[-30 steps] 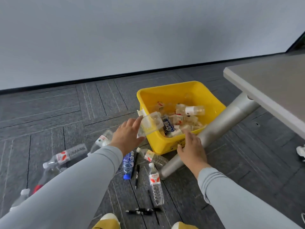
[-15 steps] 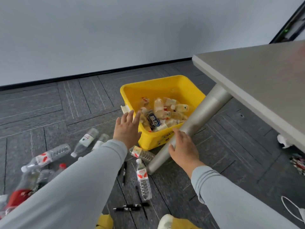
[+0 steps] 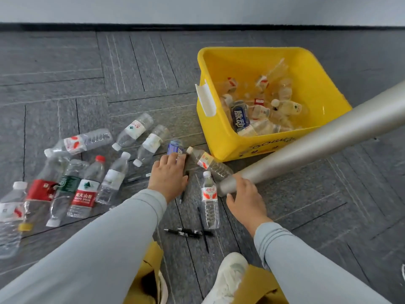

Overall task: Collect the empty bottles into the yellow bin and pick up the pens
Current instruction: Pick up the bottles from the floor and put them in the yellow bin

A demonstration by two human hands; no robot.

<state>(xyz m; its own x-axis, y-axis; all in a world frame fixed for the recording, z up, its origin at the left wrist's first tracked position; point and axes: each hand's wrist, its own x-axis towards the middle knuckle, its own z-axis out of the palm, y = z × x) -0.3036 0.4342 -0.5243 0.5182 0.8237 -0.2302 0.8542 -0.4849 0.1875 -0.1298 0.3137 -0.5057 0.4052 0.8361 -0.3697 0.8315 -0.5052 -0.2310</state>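
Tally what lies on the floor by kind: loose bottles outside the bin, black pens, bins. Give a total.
Loose bottles: 11
Black pens: 3
Yellow bin: 1
Total: 15

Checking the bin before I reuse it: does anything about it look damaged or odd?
Yes. A white strip on the near left rim of the yellow bin curls loose at its top end, like peeling tape.
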